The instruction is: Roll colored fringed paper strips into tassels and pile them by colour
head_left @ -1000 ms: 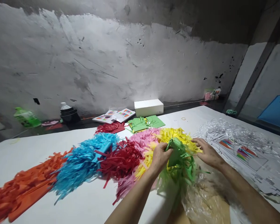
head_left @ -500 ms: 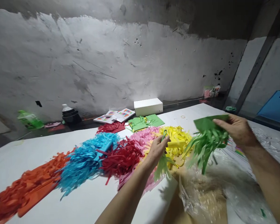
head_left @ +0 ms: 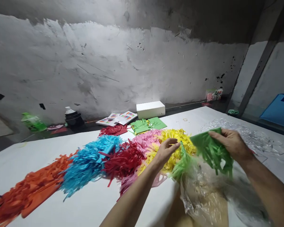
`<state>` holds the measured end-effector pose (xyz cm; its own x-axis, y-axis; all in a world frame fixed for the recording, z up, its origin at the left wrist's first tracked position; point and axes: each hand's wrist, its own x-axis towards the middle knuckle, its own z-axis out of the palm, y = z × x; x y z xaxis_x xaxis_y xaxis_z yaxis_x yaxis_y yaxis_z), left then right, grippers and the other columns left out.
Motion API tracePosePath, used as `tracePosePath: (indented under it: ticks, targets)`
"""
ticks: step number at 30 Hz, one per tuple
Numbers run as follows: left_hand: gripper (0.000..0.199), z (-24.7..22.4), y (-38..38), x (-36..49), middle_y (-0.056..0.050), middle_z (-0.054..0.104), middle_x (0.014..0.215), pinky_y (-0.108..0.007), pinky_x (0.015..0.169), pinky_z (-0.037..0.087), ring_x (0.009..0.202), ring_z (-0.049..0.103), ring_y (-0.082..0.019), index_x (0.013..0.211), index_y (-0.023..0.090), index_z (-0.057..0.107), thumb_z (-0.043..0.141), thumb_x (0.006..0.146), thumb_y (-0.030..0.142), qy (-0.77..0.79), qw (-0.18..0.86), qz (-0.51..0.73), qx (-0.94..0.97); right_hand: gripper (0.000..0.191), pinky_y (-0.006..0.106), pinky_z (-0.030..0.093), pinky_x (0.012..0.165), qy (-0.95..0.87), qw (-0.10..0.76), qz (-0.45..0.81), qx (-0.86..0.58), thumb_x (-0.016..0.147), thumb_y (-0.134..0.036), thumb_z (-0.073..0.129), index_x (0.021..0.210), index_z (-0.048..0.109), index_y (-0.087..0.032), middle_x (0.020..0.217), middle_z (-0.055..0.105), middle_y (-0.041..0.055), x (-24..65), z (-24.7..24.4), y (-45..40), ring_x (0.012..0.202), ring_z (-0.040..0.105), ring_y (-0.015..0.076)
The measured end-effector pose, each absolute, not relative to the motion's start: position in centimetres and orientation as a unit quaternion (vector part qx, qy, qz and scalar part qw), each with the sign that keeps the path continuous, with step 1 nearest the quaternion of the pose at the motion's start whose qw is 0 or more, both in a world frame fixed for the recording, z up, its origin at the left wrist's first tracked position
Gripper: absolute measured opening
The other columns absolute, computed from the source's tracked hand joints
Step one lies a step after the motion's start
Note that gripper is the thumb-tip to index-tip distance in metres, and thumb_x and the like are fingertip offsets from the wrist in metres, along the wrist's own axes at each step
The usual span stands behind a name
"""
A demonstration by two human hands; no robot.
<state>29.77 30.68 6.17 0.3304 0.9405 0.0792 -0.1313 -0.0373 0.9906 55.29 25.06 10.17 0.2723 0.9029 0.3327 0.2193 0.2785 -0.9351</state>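
Observation:
My right hand (head_left: 234, 145) pinches the solid top edge of a green fringed tissue-paper sheet (head_left: 208, 142), whose cut strips hang down above the clear plastic wrap (head_left: 203, 195). My left hand (head_left: 165, 153) is over the yellow fringed paper (head_left: 175, 137), thumb and fingers apart. A lighter green tissue tassel (head_left: 182, 164) is just beyond its fingertips, narrow end up and strips fanned out below. Piles of fringed paper run leftward: pink (head_left: 148, 137), dark red (head_left: 125, 159), blue (head_left: 87, 164) and orange (head_left: 38, 183).
Behind the piles are a white box (head_left: 150, 110), printed sheets (head_left: 123, 117), green fringed sheets (head_left: 142, 125) and a red one (head_left: 113, 130). Brown paper (head_left: 213, 205) lies under the plastic wrap. Clear plastic strands (head_left: 246, 132) spread at right. A green bottle (head_left: 33, 122) stands far left.
My left hand has moved right and its fingers have parted from the light green tassel, which has shifted right too. My right hand has lowered the green fringed sheet and brought it slightly left.

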Motion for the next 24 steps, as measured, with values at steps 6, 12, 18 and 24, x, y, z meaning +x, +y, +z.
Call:
tracePosePath:
  ticks: [6, 12, 18, 24]
  targets:
    - [0.031, 8.1, 25.6, 25.5, -0.003, 0.067, 0.076, -0.023, 0.063, 0.044, 0.069, 0.059, -0.015, 0.082, 0.016, 0.074, 0.082, 0.072, 0.044, 0.306, 0.589, 0.472, 0.58, 0.041, 0.024, 0.05, 0.052, -0.652, 0.452, 0.455, -0.404, 0.085, -0.056, 0.068, 0.082, 0.072, -0.015, 0.071, 0.069, 0.0033, 45.3, 10.1, 24.0, 0.059, 0.063, 0.0154]
    - [0.041, 9.7, 22.1, 16.1, 0.001, 0.055, 0.058, -0.02, 0.049, 0.035, 0.052, 0.047, -0.01, 0.065, 0.015, 0.064, 0.083, 0.067, 0.051, 0.423, 0.516, 0.528, 0.526, 0.032, 0.031, 0.052, 0.068, -0.734, 0.43, 0.19, -0.49, 0.09, -0.048, 0.059, 0.089, 0.072, -0.018, 0.081, 0.071, 0.0047, 46.6, 8.0, 27.5, 0.074, 0.064, 0.0204]
    - [0.053, 9.3, 19.1, 13.9, 0.004, 0.042, 0.053, -0.019, 0.045, 0.023, 0.049, 0.033, -0.008, 0.054, 0.015, 0.055, 0.078, 0.067, 0.06, 0.489, 0.454, 0.462, 0.584, 0.036, 0.036, 0.053, 0.077, -0.789, 0.422, 0.156, -0.418, 0.092, -0.038, 0.059, 0.125, 0.062, -0.023, 0.113, 0.068, 0.0098, 41.8, 7.1, 23.6, 0.086, 0.064, 0.023]
    - [0.05, 8.1, 16.5, 12.9, 0.003, 0.043, 0.057, -0.021, 0.049, 0.024, 0.053, 0.034, -0.009, 0.062, 0.013, 0.063, 0.075, 0.072, 0.06, 0.442, 0.51, 0.421, 0.606, 0.019, 0.031, 0.043, 0.067, -0.874, 0.377, 0.185, -0.246, 0.097, -0.031, 0.054, 0.083, 0.063, -0.021, 0.076, 0.061, 0.0034, 33.1, 7.3, 18.5, 0.074, 0.055, 0.02]
